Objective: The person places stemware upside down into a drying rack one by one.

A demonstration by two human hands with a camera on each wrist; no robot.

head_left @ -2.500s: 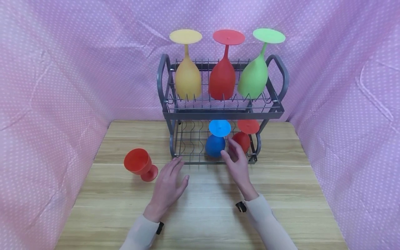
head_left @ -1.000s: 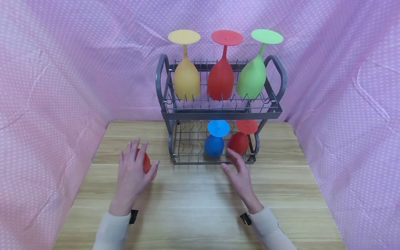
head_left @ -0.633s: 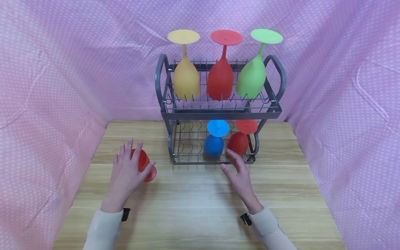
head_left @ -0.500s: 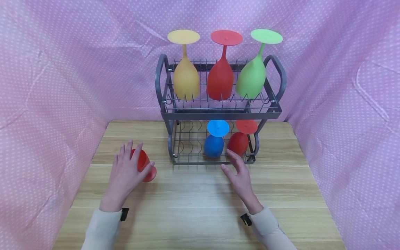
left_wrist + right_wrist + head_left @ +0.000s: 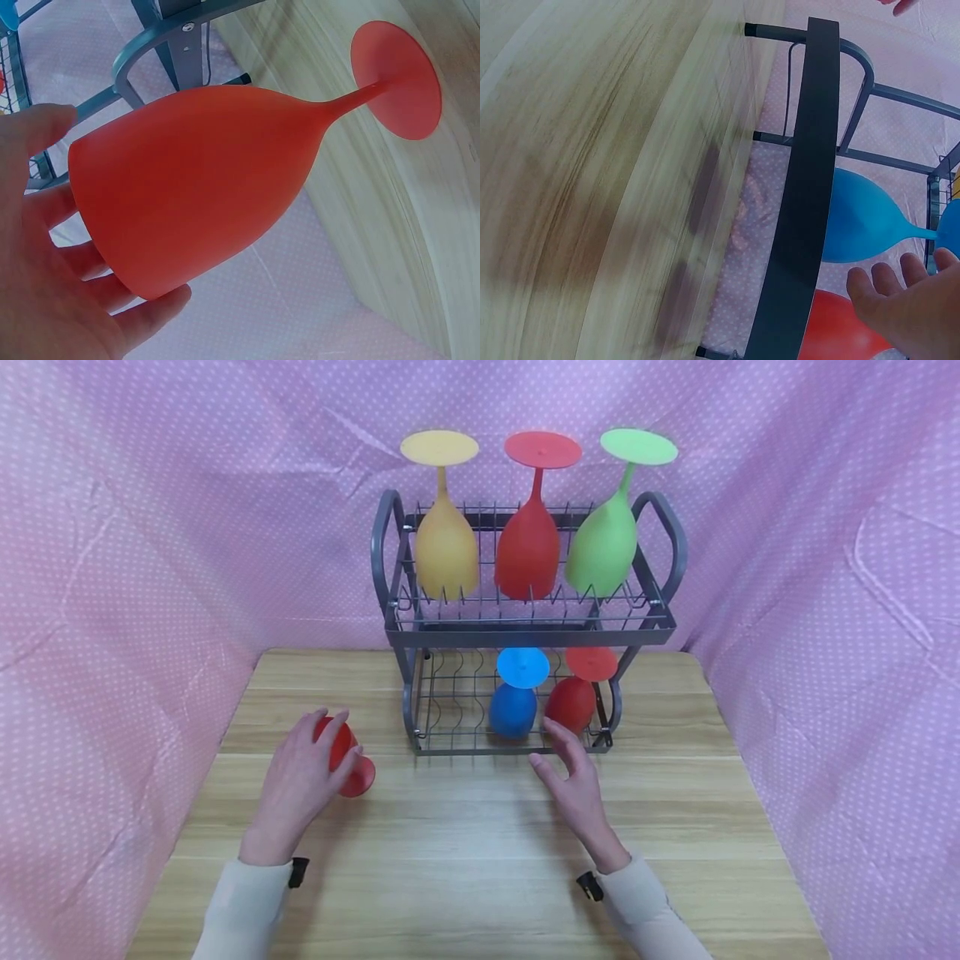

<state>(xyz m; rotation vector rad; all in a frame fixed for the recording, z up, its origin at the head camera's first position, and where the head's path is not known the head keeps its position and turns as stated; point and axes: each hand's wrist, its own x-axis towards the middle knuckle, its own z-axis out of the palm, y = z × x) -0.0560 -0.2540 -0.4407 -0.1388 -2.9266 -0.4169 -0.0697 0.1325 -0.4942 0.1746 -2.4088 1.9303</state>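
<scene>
A red wine glass (image 5: 340, 745) stands upright on the tabletop left of the rack, its foot (image 5: 397, 79) on the wood in the left wrist view. My left hand (image 5: 296, 777) grips its bowl from above, fingers and thumb curled about the rim. Part of the bowl is hidden under that hand. My right hand (image 5: 577, 785) holds nothing and hovers with relaxed fingers before the lower rack tier. Nearest to it are an upside-down blue wine glass (image 5: 513, 710) and an upside-down red one (image 5: 572, 703); fingertips overlap the red one's lower edge in the head view.
A dark two-tier dish rack (image 5: 532, 635) stands at the table's (image 5: 465, 843) back. Upside-down yellow (image 5: 447, 552), red (image 5: 528, 552) and green (image 5: 604, 552) wine glasses sit on its upper tier. Pink dotted cloth (image 5: 150, 568) hangs around the back and sides.
My left hand has moved left from the rack front to the standing red glass, and its fingers have curled around the rim. My right hand has drawn back slightly from the lower tier.
</scene>
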